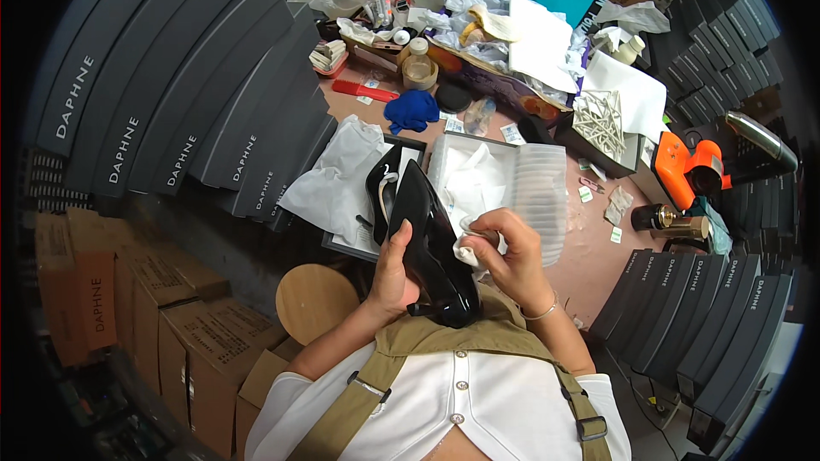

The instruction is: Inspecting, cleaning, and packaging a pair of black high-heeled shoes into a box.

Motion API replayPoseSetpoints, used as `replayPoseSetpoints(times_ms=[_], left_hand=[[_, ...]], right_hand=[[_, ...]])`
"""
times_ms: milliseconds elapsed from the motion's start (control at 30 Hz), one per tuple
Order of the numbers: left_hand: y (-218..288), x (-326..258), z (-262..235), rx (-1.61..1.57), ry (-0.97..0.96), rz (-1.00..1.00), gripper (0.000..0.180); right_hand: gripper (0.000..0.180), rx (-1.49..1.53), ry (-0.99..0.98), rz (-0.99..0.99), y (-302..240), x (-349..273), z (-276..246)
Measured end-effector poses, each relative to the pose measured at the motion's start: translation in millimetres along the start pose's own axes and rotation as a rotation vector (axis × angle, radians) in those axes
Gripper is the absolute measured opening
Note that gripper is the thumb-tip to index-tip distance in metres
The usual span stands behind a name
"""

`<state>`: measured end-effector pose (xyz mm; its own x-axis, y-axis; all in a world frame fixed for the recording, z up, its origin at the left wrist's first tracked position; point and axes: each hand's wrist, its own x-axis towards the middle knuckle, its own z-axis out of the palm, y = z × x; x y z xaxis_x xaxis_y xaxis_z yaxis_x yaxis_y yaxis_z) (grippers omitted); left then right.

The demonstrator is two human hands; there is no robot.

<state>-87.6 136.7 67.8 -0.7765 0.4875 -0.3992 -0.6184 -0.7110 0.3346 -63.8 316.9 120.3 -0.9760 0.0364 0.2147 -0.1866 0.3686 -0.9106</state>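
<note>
Head view
Left hand (pixel 391 277): closed around the black glossy shoe (pixel 431 252) from its left side, thumb up along the edge; the fingers behind the shoe are hidden.
Shoe: held above the near edge of the worktop (pixel 589 265), in front of the person's chest, toe end down and toward the body, upper end pointing away.
Right hand (pixel 510 260): fingers pinched shut on a small white cloth (pixel 468 249), pressed against the right side of the shoe; a thin bracelet shows at the wrist.
Second shoe (pixel 382 192): black, lying in an open box just behind the held one, partly covered by it; its shape is hard to make out.
White wrapping paper (pixel 335 181): crumpled at the left of that box, hanging over the worktop's left edge.
Clear plastic tray (pixel 531 183): beside the right hand, with white paper inside.
Blue cloth (pixel 411 109): farther back, near the middle of the worktop.
Orange tool (pixel 690 171): at the right edge; its far end is cut off by dark boxes.
Dark grey boxes (pixel 171 94): stacked at left and right, bent by the lens.
Round wooden stool (pixel 316 299): below the left forearm, partly hidden.
Far edge of worktop: a heap of bags and papers, too cluttered to sort.
</note>
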Motion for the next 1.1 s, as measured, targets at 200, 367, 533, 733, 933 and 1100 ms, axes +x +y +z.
replayPoseSetpoints(times_ms=[200, 367, 533, 733, 933, 1100], left_hand=[[3.1, 9.8, -1.9, 0.029, 0.008, -0.089, 0.045], [7.6, 8.0, 1.3, 0.007, 0.036, -0.119, 0.044], [1.9, 6.3, -7.5, 0.035, 0.026, -0.157, 0.049], [7.0, 7.8, -1.0, 0.2, -0.034, -0.091, 0.048], [11.5, 13.0, -8.5, 0.149, -0.054, -0.069, 0.054], [7.8, 19.4, 3.4, 0.121, -0.109, -0.063, 0.05]], right_hand=[[0.015, 0.21, 0.125, 0.116, 1.2, 6.6, 5.1], [0.022, -0.172, -0.157, -0.267, -5.6, 0.0, 21.9], [0.017, -0.19, -0.045, -0.302, 8.8, 0.3, 30.2], [0.009, 0.022, 0.289, 0.002, 52.8, 55.9, 16.6], [0.014, 0.311, 0.21, 0.279, 48.5, 8.1, -2.1], [0.02, 0.024, 0.059, -0.135, 7.0, -9.6, 5.1]])
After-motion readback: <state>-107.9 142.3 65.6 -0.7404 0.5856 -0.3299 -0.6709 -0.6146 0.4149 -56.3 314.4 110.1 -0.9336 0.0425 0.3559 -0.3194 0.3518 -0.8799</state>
